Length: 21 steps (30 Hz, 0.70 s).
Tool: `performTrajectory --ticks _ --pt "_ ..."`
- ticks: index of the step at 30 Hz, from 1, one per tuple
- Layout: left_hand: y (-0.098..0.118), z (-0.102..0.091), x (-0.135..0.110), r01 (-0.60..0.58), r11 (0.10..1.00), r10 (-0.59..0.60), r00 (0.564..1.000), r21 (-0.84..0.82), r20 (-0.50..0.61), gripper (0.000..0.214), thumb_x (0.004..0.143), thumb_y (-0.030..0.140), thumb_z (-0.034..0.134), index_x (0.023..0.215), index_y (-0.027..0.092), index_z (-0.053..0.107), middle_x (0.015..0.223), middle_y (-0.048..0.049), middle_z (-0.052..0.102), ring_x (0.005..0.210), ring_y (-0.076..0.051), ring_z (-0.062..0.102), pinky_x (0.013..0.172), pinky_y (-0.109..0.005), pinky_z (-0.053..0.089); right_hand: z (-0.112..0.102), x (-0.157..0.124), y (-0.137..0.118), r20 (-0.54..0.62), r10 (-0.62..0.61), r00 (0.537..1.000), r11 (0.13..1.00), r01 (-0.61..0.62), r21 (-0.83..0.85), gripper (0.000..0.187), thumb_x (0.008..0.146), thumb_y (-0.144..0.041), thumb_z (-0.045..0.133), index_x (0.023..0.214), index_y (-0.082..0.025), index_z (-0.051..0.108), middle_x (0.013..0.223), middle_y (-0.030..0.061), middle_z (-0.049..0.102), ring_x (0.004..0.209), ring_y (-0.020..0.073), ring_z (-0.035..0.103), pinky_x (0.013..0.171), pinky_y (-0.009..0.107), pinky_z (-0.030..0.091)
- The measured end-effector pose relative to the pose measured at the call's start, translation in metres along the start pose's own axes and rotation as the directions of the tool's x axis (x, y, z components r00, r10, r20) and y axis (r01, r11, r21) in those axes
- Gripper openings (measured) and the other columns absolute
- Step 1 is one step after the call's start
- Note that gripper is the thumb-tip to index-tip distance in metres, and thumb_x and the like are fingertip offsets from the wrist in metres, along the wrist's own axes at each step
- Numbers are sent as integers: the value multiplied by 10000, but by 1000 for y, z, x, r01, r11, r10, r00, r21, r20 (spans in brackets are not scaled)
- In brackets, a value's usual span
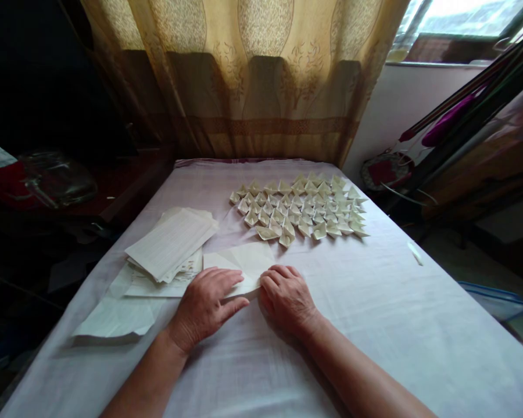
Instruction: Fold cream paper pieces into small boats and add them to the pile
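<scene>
A partly folded sheet of paper (pixel 248 258) with crease lines lies in front of me, its near edge slightly raised. My left hand (pixel 209 299) rests on its left part, fingers stretched out flat and thumb apart. At the paper's right near corner, my right hand (pixel 287 296) has its fingers curled round the edge; the fingertips are partly hidden. Beyond both hands sit several folded paper boats (pixel 296 209) in close rows. To the left is a pile of printed paper sheets (pixel 172 244), with a loose sheet (pixel 117 310) beneath it.
A pale cloth (pixel 375 325) covers the table. Patterned curtains (pixel 261 87) hang behind its far edge. A glass jar (pixel 56 177) stands on dark furniture at left. A small white scrap (pixel 415 253) lies near the right edge.
</scene>
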<state>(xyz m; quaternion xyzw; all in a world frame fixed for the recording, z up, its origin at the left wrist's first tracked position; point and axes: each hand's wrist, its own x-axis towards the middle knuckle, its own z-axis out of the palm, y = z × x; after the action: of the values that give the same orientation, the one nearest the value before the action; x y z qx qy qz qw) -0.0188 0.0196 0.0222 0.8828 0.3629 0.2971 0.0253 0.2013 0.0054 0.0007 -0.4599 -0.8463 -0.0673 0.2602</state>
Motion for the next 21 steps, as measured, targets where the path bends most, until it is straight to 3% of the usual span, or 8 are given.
performTrajectory --ticks 3,8,11,14,17,21 --pt "12 16 1 -4 1000 4 997 0 81 196 924 275 560 1055 202 686 1055 -72 754 946 -215 711 872 -380 554 0 1 -1 -9 -5 1000 997 6 71 58 809 -135 609 772 -179 616 791 38 697 814 194 589 766 326 383" --pt "2 19 -4 29 997 -23 996 -71 90 213 914 164 523 1027 222 693 1031 -47 760 942 -190 714 861 -341 565 -5 1 7 12 -64 998 960 59 274 81 848 -173 601 918 -193 637 918 36 723 894 181 607 807 310 409" --pt "-6 13 -7 48 993 -34 992 -112 118 234 904 136 516 1059 232 664 1043 -31 759 945 -183 715 940 -372 538 -10 -2 21 57 -53 997 955 34 295 342 785 -214 658 1124 -186 621 1148 88 695 1086 239 578 928 377 408" --pt "-10 8 -9 78 984 -52 986 -159 158 285 887 84 475 1075 237 626 1085 -23 749 992 -180 706 1034 -430 475 -13 -7 38 113 -22 993 978 -2 207 468 777 -198 650 1243 -209 602 1295 112 630 1216 273 522 993 441 385" --pt "-8 6 -9 107 965 -47 968 -238 246 279 866 43 443 983 234 609 1119 -19 738 1094 -181 670 1107 -471 390 -13 -11 52 119 7 993 990 -23 136 508 757 -147 647 1256 -240 628 1335 114 607 1251 290 504 990 460 395" --pt "-1 8 -8 134 952 -36 943 -277 332 261 855 21 437 891 224 598 1098 -15 739 1234 -197 584 1152 -524 297 -16 -12 62 175 -1 985 988 -26 154 373 710 -93 652 1017 -283 748 1315 77 631 1250 310 520 976 485 406"
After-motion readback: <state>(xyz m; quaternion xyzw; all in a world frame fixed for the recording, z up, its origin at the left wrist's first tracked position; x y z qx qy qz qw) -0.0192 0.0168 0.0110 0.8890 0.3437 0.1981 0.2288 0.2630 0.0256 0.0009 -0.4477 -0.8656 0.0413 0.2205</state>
